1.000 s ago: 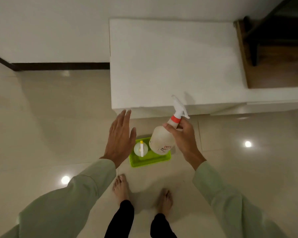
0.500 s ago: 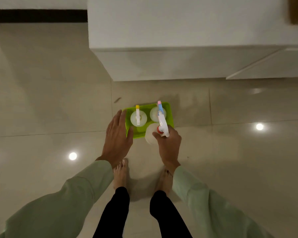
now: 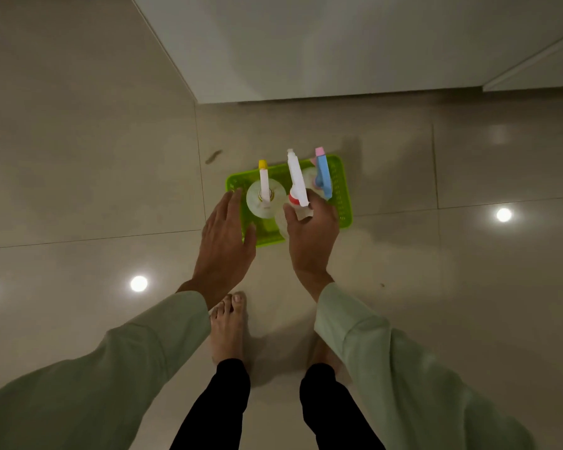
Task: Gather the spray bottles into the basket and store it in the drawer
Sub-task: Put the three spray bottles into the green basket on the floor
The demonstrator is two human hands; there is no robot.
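Note:
A lime-green basket sits on the floor tiles in front of my feet. Inside it stand a bottle with a yellow-tipped sprayer on the left and one with a blue and pink sprayer at the back right. My right hand grips the neck of a third bottle, white sprayer with a red collar, held upright in the basket's front middle. My left hand hovers flat with fingers apart over the basket's left edge, holding nothing.
A white cabinet rises just beyond the basket, with a drawer front jutting at the right. Glossy beige floor tiles spread all around. My bare feet stand directly behind the basket.
My right hand has lowered the red-collared bottle from chest height down into the basket. My left hand has come down with it to the basket's left edge. The view has tilted downward.

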